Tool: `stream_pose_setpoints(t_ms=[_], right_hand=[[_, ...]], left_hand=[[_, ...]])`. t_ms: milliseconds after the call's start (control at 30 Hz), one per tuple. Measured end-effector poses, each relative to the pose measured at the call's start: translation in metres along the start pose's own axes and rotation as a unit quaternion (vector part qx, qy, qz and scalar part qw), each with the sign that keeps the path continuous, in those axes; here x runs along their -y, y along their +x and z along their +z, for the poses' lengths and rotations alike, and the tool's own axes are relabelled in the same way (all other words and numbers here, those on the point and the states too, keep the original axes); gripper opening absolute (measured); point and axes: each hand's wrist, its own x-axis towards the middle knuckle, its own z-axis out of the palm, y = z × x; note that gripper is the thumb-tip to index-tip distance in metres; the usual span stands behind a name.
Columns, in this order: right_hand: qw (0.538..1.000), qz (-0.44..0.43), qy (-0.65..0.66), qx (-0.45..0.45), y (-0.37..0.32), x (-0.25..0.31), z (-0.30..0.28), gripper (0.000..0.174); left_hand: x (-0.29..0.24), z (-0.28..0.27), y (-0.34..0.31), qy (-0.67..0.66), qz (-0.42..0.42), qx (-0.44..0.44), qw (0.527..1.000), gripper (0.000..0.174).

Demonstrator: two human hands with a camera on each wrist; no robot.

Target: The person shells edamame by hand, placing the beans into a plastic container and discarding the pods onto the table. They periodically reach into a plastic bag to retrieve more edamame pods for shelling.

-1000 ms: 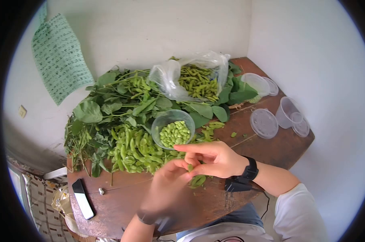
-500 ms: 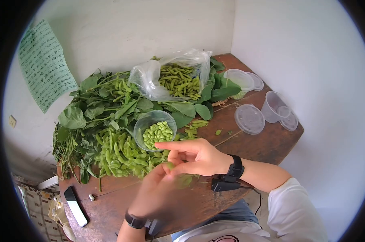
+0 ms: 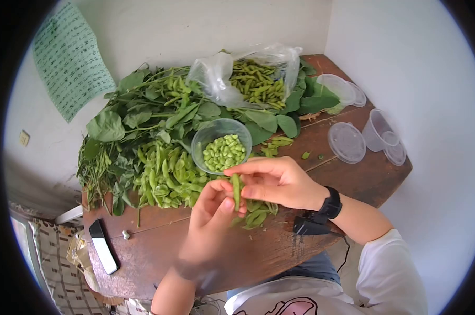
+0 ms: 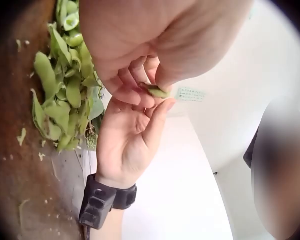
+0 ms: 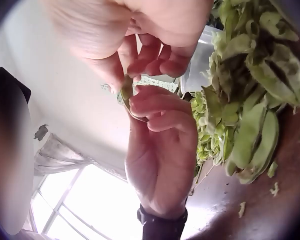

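A green pod (image 3: 237, 192) stands nearly upright between both hands, just in front of the clear bowl (image 3: 197, 152) of shelled beans. My left hand (image 3: 208, 220) pinches it with thumb and curled fingers. From the other side, my right hand (image 3: 284, 184) holds it between thumb and fingers, the index finger stretched toward the bowl's rim. In the left wrist view the pod (image 4: 156, 91) lies at the fingertips of both hands; in the right wrist view the pod (image 5: 126, 92) shows between the thumbs and fingers.
Loose pods (image 3: 166, 176) are heaped left of the bowl, leafy stalks (image 3: 137, 113) behind. A plastic bag (image 3: 214, 73) of pods stands at the back. Clear lids (image 3: 346, 143) and a cup (image 3: 374, 131) lie right, a phone (image 3: 105, 249) at the left edge. Empty-looking pods (image 3: 258, 214) lie beside the hands.
The head view has shifted. The pod between the hands now shows at full length and upright, where before only a small green bit was visible at the fingertips.
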Motion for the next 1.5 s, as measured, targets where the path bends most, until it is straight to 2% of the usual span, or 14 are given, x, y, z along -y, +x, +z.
stream_pose_setpoints(t_ms=[33, 100, 200, 267, 367, 667, 733, 933, 1000, 1133, 1300, 1367, 1433, 1500], right_hand=[[1.0, 0.023, 0.014, -0.013, 0.0, 0.002, -0.001, 0.04], [0.998, 0.048, 0.029, -0.026, -0.001, 0.003, -0.001, 0.036], [0.995, 0.056, -0.034, -0.069, -0.002, 0.006, 0.0, 0.034], [0.994, 0.053, -0.049, -0.077, -0.002, 0.004, 0.0, 0.035], [0.995, 0.041, -0.061, -0.073, -0.001, -0.003, 0.0, 0.037], [0.993, 0.076, -0.058, -0.07, -0.003, 0.001, 0.006, 0.041], [0.993, 0.071, -0.069, -0.071, -0.004, -0.002, 0.007, 0.041], [0.97, -0.047, -0.236, -0.045, -0.004, -0.009, 0.007, 0.042], [0.939, -0.1, -0.327, -0.043, -0.003, -0.012, 0.007, 0.043], [0.909, -0.103, -0.401, -0.056, -0.006, -0.009, 0.015, 0.042], [0.918, -0.134, -0.359, -0.107, -0.006, -0.02, 0.016, 0.032], [0.914, -0.136, -0.363, -0.117, -0.008, -0.021, 0.017, 0.029], [0.966, -0.03, -0.216, -0.138, -0.008, -0.02, 0.019, 0.025], [0.972, -0.013, -0.189, -0.136, -0.008, -0.019, 0.018, 0.025]], left_hand=[[0.001, -0.002, 0.0, -0.021, -0.001, 0.033, 0.999, 0.025], [0.001, 0.004, -0.002, -0.007, -0.006, 0.012, 1.0, 0.023], [-0.006, 0.011, -0.002, 0.069, 0.002, -0.028, 0.997, 0.022], [-0.009, 0.013, -0.003, 0.2, 0.026, -0.1, 0.974, 0.027], [-0.003, 0.009, -0.001, 0.272, 0.071, -0.138, 0.95, 0.028], [-0.005, 0.012, -0.005, 0.392, 0.122, -0.134, 0.902, 0.034], [-0.003, 0.011, -0.004, 0.395, 0.137, -0.133, 0.899, 0.035], [0.002, 0.009, -0.003, 0.417, 0.189, -0.127, 0.88, 0.037], [0.002, 0.009, -0.004, 0.416, 0.202, -0.123, 0.878, 0.038], [0.004, 0.01, -0.005, 0.414, 0.179, -0.123, 0.884, 0.04], [0.0, 0.015, -0.006, 0.389, 0.139, -0.111, 0.904, 0.047], [0.001, 0.017, -0.004, 0.321, 0.125, -0.119, 0.931, 0.047], [-0.001, 0.014, -0.003, 0.276, 0.091, -0.107, 0.951, 0.048], [-0.004, 0.014, -0.002, 0.231, 0.058, -0.096, 0.967, 0.049]])
